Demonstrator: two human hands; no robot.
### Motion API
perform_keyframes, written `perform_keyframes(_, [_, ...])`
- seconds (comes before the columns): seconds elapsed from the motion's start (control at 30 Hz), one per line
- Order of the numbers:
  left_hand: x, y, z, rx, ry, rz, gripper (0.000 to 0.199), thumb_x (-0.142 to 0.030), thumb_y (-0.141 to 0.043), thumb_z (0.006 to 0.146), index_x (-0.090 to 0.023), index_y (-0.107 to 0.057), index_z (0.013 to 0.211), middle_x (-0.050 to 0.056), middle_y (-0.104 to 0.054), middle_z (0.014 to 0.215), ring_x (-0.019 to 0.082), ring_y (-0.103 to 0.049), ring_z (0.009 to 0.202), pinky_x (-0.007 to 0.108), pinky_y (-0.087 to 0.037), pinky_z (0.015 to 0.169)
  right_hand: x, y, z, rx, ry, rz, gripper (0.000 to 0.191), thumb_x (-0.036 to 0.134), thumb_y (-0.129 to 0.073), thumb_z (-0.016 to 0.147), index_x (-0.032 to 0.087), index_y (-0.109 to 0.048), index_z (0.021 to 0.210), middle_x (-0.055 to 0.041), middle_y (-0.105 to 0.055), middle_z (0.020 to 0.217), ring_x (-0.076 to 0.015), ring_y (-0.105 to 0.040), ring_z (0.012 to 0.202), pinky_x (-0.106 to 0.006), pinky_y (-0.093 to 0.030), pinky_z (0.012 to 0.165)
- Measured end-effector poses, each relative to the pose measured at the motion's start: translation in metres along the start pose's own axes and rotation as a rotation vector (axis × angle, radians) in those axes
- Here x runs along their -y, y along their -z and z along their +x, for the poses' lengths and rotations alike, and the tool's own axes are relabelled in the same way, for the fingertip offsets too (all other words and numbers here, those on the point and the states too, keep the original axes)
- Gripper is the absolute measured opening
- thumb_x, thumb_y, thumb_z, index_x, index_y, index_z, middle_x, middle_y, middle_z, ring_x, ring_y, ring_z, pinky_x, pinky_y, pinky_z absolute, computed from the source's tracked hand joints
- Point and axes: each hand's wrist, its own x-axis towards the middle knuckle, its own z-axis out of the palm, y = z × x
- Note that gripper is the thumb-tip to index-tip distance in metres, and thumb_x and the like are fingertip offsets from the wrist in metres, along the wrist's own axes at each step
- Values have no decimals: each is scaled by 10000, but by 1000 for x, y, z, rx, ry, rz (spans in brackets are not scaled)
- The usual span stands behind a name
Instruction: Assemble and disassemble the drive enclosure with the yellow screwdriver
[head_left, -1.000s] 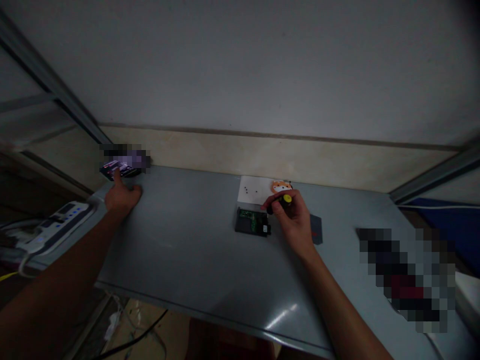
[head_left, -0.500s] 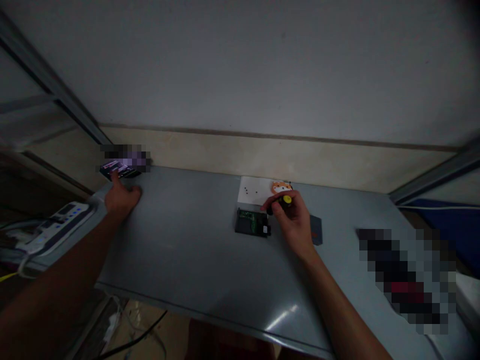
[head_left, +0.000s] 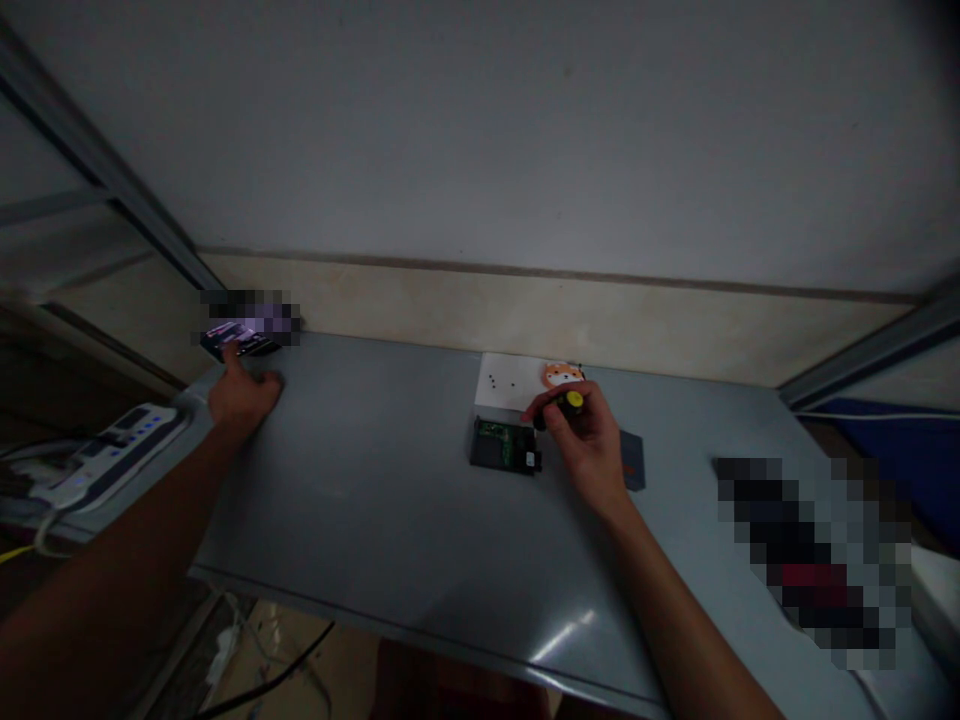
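Unsteadied, the circuit-board unit (head_left: 501, 450) could slip: right hand (head_left: 590, 450) clamps the screwdriver (head_left: 573, 400) beside it, open left hand (head_left: 241, 398) touches the phone (head_left: 250, 337) leftward.

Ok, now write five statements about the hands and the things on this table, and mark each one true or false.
1. The right hand holds a dark tool with a yellow end. True.
2. The left hand is on the power strip. False: the left hand has a finger at the lit screen; the power strip lies apart from it.
3. The green circuit board in its dark housing lies nearer the person than the white sheet. True.
4. The dark specks are on the sheet's right part. False: the dark specks are on its left part; the orange animal face is on the right.
5. The grey card is left of the circuit board. False: the grey card is to its right.
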Motion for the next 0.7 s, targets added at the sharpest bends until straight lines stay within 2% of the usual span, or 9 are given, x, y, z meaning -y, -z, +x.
perform_keyframes(0.3, [-4, 7, 1, 58, 54, -38, 995, -520, -647, 875, -145, -145, 1648, 205, -735, 1155, 402, -714, 1068, 545, -553, 929, 1, 1, 0, -1, 0, -29, 108, 323, -679, 958, 262, -594, 984, -4, -719, 836, -177, -647, 793, -368, -486, 761])
perform_keyframes(0.5, [0, 6, 1, 25, 67, -108, 1014, -508, -630, 891, -191, -76, 1679, 152, -750, 1130, 410, -711, 1112, 549, -556, 945, 0, 0, 0, -1, 20, 16, 119, 308, -703, 946, 265, -599, 986, 7, -714, 853, -162, -661, 788, -344, -494, 753])
perform_keyframes(0.57, [1, 5, 1, 11, 73, -137, 993, -485, -638, 885, -201, -106, 1674, 145, -750, 1135, 402, -710, 1116, 551, -554, 953, -1, 0, 0, 0, 18, 22, 125, 313, -706, 946, 265, -598, 987, 7, -712, 857, -163, -667, 790, -344, -497, 754])
perform_keyframes(0.7, [2, 4, 2, -6, 73, -165, 947, -467, -662, 864, -152, -221, 1640, 164, -740, 1155, 395, -706, 1120, 544, -550, 967, 0, 0, -1, 8, 13, -12, 121, 325, -688, 957, 262, -591, 988, -1, -712, 848, -174, -667, 797, -355, -504, 757])
